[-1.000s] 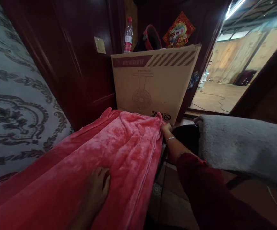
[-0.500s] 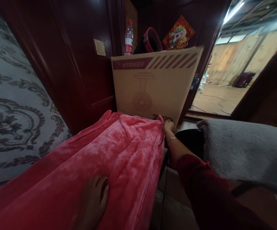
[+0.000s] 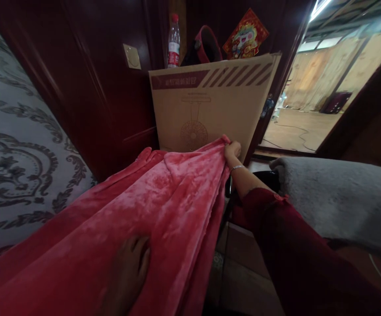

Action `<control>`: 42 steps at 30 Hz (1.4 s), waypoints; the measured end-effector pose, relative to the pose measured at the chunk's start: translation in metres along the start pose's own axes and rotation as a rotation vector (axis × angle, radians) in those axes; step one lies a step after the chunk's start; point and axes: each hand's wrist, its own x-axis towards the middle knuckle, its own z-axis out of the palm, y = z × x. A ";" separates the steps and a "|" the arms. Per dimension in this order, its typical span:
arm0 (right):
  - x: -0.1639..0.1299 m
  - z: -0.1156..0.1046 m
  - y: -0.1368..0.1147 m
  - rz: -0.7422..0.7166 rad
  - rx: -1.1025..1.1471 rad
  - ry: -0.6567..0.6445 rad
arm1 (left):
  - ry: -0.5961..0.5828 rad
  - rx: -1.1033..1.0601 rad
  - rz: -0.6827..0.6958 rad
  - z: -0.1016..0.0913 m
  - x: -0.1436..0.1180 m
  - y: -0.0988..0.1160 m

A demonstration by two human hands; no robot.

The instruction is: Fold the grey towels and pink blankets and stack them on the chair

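A pinkish-red plush blanket point(image 3: 164, 206) spreads across the lower left and middle of the view. My right hand point(image 3: 232, 150) grips its far right corner, fingers closed, and holds it up in front of a cardboard box. From that corner the right edge hangs in long folds. My left hand point(image 3: 129, 267) lies on the near part of the blanket, thumb apart from the fingers; dim light hides some of its detail. What the blanket covers is out of sight.
Behind the blanket stands the cardboard box point(image 3: 239, 103), with a red-capped bottle point(image 3: 174, 41) at its top edge. A grey fleecy cover point(image 3: 338, 202) is at right, beyond a tiled floor strip point(image 3: 243, 254). Patterned wall point(image 3: 16, 166) borders the left; a doorway opens at upper right.
My right hand has lifted the blanket's corner higher against the box, drawing the folds tauter. My left hand stays at nearly the same spot. The view has tilted slightly down.
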 end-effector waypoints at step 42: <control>-0.033 0.032 0.058 0.155 0.131 0.019 | -0.703 0.074 0.228 0.040 0.133 0.180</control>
